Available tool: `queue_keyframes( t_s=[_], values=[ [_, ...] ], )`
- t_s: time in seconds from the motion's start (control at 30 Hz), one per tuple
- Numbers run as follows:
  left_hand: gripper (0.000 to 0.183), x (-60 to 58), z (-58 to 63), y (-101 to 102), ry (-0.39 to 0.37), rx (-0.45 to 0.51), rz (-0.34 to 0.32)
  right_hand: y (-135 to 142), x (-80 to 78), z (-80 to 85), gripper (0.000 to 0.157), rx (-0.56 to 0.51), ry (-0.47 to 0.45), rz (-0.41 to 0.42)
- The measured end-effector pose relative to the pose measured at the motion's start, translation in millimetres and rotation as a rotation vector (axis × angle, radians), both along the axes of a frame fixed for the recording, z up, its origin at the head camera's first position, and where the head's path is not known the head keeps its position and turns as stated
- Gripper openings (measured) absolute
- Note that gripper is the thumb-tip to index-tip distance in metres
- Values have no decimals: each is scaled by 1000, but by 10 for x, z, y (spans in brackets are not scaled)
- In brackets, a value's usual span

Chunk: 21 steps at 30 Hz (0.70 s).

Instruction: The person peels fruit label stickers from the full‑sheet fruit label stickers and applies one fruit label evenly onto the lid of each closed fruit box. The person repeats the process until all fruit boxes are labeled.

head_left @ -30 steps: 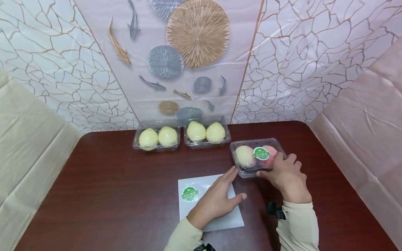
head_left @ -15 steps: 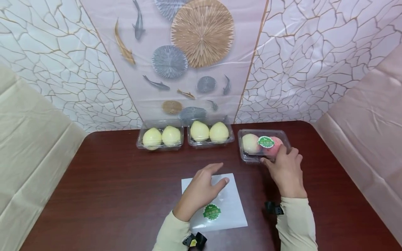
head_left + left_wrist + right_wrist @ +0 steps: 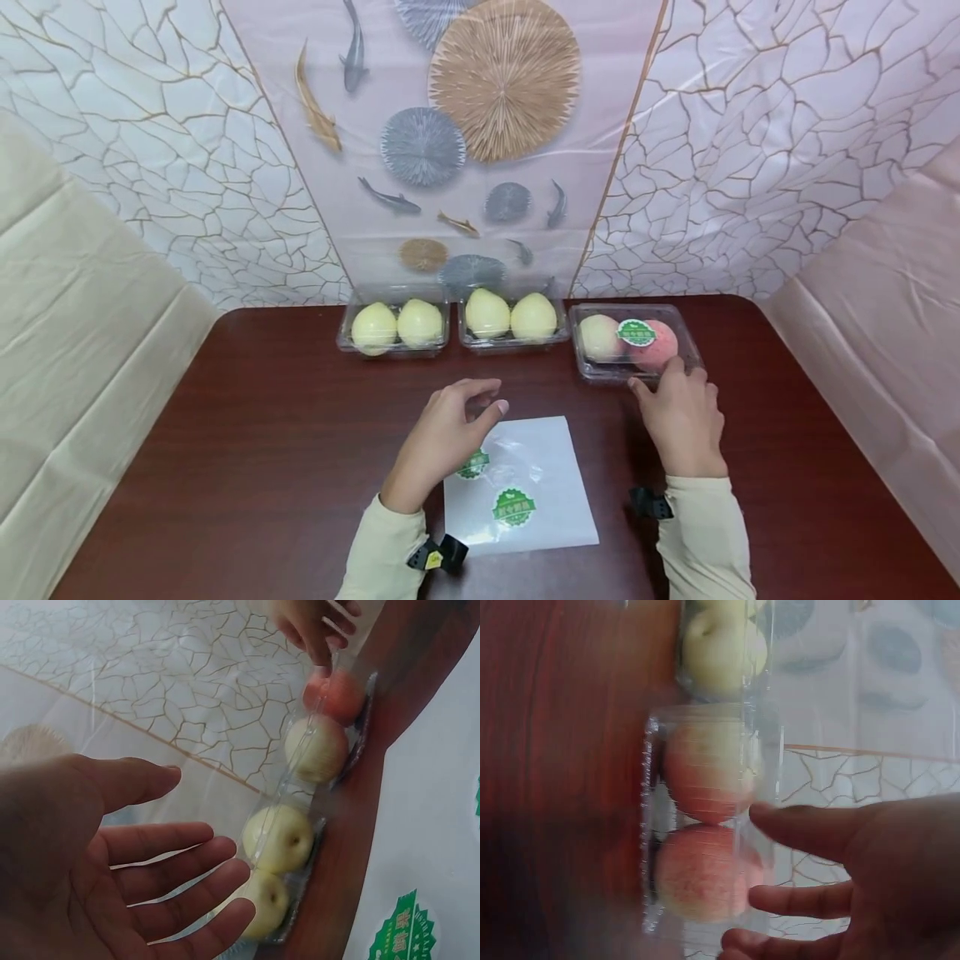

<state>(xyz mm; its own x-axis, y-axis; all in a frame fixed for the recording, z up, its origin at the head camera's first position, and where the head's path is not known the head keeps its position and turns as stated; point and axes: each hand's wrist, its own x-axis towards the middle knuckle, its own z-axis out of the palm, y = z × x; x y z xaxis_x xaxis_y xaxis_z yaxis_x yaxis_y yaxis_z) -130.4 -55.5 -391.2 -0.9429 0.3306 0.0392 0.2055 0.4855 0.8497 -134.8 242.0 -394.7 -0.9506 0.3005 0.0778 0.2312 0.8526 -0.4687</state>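
Note:
A clear plastic box at the back right holds a pale peach and a pink peach. On its lid is a round green sticker. My right hand is at the box's front right corner, fingertips touching or just off the plastic. In the right wrist view its fingers are spread and not wrapped around the box. Above the left side of a white sheet hovers my left hand, holding nothing, fingers extended. Two green stickers show on the sheet, one partly hidden by that hand.
Two more clear boxes, the left box and the middle box, each with two pale yellow pears, stand along the table's back edge. Patterned cloth rises behind the dark red-brown table.
The peach box has moved back into line beside the pear boxes, my right hand following it. My left hand has drawn away leftward, uncovering more of the sheet. The head view has shifted slightly.

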Motion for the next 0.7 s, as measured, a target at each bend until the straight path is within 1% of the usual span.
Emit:
queue_keyframes(
  t_s=[0.07, 0.13, 0.2, 0.33, 0.43, 0.57, 0.63, 0.7],
  values=[
    [39, -6, 3, -18, -9, 15, -3, 21, -8, -23, 64, -34, -33, 11],
    [39, -12, 1, -31, -21, 26, -6, 51, -26, -38, 69, -54, -54, 55],
    [38, -17, -13, -41, -34, 31, -8, 85, -45, -56, 72, -59, -77, 127],
    [39, -29, -51, -83, -48, 27, 0, 120, -86, -96, 80, -54, -124, 294],
    [38, -49, -79, -122, -39, 16, 31, 124, -114, -114, 85, -57, -150, 369],
    [35, -81, -99, -189, -28, 10, 76, 111, -141, -105, 86, -41, -170, 394],
    [34, -93, -102, -221, -25, 11, 94, 82, -157, -90, 84, -16, -184, 384],
    [33, -100, -98, -246, -30, 14, 111, 33, -178, -81, 83, 17, -208, 357]
  ],
)
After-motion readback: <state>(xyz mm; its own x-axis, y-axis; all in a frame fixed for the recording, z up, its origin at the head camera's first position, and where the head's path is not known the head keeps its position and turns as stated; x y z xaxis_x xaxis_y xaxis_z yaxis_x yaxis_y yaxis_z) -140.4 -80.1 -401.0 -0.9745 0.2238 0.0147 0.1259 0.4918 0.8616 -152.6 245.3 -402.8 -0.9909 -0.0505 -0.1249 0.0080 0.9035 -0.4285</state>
